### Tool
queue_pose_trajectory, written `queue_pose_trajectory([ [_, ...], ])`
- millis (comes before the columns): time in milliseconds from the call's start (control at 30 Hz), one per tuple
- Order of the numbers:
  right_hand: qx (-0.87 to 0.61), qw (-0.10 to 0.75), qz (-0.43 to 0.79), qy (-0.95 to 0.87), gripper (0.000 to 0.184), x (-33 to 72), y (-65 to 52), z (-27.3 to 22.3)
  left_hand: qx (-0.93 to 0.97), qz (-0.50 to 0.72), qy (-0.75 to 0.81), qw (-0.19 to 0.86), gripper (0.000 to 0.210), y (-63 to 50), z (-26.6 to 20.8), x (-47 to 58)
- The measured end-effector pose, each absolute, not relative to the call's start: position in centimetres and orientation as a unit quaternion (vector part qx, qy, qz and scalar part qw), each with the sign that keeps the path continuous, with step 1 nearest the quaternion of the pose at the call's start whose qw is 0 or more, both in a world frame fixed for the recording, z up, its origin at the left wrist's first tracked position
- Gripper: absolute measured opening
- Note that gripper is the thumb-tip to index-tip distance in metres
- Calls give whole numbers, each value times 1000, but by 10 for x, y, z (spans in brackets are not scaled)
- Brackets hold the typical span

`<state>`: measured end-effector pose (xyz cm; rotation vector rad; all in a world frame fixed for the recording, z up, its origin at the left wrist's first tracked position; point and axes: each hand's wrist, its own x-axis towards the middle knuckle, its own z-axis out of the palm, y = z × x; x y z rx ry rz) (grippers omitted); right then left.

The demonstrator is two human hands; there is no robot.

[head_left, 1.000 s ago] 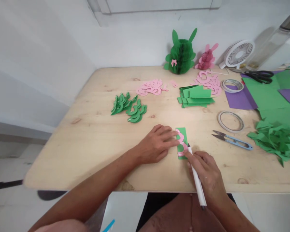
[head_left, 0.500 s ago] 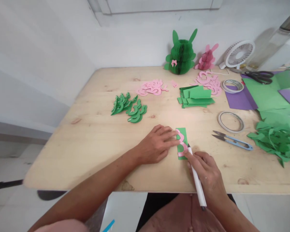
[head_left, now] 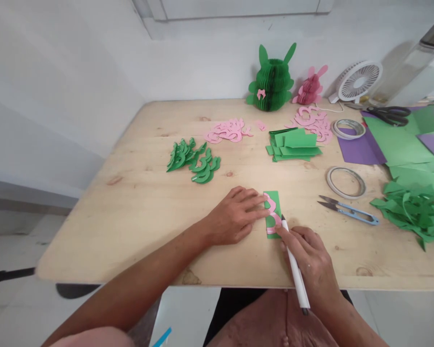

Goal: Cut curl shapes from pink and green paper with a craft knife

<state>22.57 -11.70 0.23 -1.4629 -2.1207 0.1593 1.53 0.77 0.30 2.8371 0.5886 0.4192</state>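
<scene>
A green paper strip (head_left: 276,198) lies upright on the wooden table, with a pink paper cutout (head_left: 276,219) on top of it. My left hand (head_left: 235,215) rests flat from the left, fingers stretched, its fingertips pressing the cutout against the strip. In my right hand (head_left: 309,255) is a white pen (head_left: 297,277), its dark tip (head_left: 282,218) at the right edge of the green strip. A right fingertip also touches the lower part of the cutout.
Beyond my hands lie green cutouts (head_left: 204,166), pink cutouts (head_left: 227,130) and stacked green strips (head_left: 292,144). Blue thread snips (head_left: 354,212), a tape roll (head_left: 346,182) and green scraps (head_left: 415,212) lie right. A green paper bunny (head_left: 273,82) and a fan (head_left: 359,81) stand at the back.
</scene>
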Motion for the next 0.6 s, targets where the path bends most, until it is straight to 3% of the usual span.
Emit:
queue_pose_trajectory([
  [600,-549,269,68,-789,40,226,-119,-1,962,148,202,107,42,8,2,15],
])
